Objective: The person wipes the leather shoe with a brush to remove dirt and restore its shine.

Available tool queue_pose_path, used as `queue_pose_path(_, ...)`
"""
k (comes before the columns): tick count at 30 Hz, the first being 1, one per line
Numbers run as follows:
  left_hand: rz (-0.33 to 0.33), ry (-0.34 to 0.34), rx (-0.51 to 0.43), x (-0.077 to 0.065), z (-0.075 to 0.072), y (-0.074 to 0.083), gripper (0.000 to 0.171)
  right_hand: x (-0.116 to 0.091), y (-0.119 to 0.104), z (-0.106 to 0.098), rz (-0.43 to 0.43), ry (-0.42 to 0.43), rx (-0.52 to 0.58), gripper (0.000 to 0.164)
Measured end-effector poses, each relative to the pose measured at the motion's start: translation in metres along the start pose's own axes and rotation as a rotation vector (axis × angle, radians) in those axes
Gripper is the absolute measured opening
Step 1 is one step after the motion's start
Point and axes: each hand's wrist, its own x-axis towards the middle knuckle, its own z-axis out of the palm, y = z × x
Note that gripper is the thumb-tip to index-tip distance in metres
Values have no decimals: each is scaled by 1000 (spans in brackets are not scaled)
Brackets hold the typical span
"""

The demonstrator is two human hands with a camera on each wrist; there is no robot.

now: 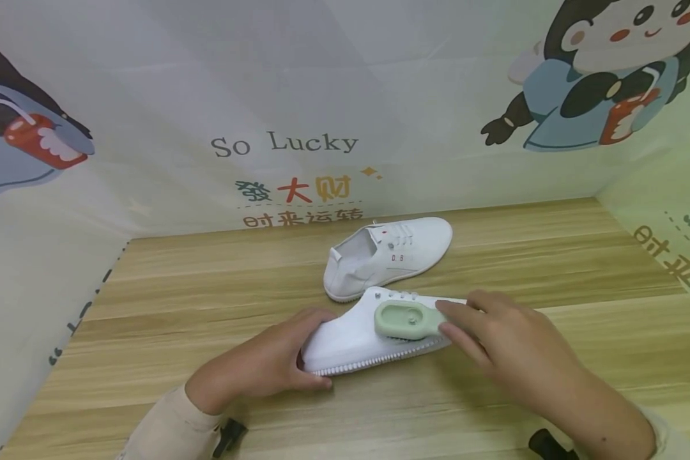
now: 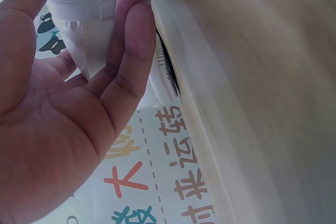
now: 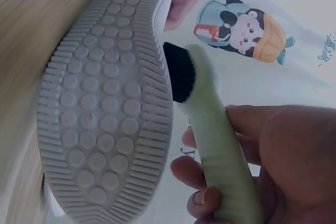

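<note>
My left hand (image 1: 276, 351) grips a white shoe (image 1: 339, 342) by its heel, thumb on the near side. The shoe is tipped on its side, and its dotted sole (image 3: 105, 103) faces the right wrist camera. In the left wrist view, fingers curl round the heel (image 2: 84, 30). My right hand (image 1: 512, 338) holds a light green brush (image 1: 405, 319) by its handle, fingers wrapped round it. Its dark bristles (image 3: 179, 72) are against the side of the shoe's upper. The toe is partly hidden behind the right hand in the head view.
A second white shoe (image 1: 414, 249) with laces stands upright just behind the held one. All lie on a wood-grain table (image 1: 207, 287). A printed white backdrop (image 1: 299, 76) rises along the back and both sides.
</note>
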Motion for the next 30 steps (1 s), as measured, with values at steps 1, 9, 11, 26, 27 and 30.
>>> queue_pose_path(1, -2, 0, 1, 0, 0, 1, 79, 0, 1, -1, 1, 7, -3, 29)
queue_pose_path(9, 10, 2, 5, 1, 0, 1, 79, 2, 18, -15, 111, -72, -11, 33)
queue_pose_path(11, 7, 2, -2, 1, 0, 1, 79, 2, 23, -19, 134, -98, -18, 34)
queue_pose_path(26, -10, -4, -2, 1, 0, 0, 79, 2, 33, -28, 164, -134, -34, 38)
queue_pose_path(27, -11, -4, -3, 1, 0, 0, 79, 2, 33, -27, 160, -131, -30, 38)
queue_pose_path(30, -10, -2, 2, 1, 0, 0, 79, 2, 30, -23, 133, -117, -27, 39)
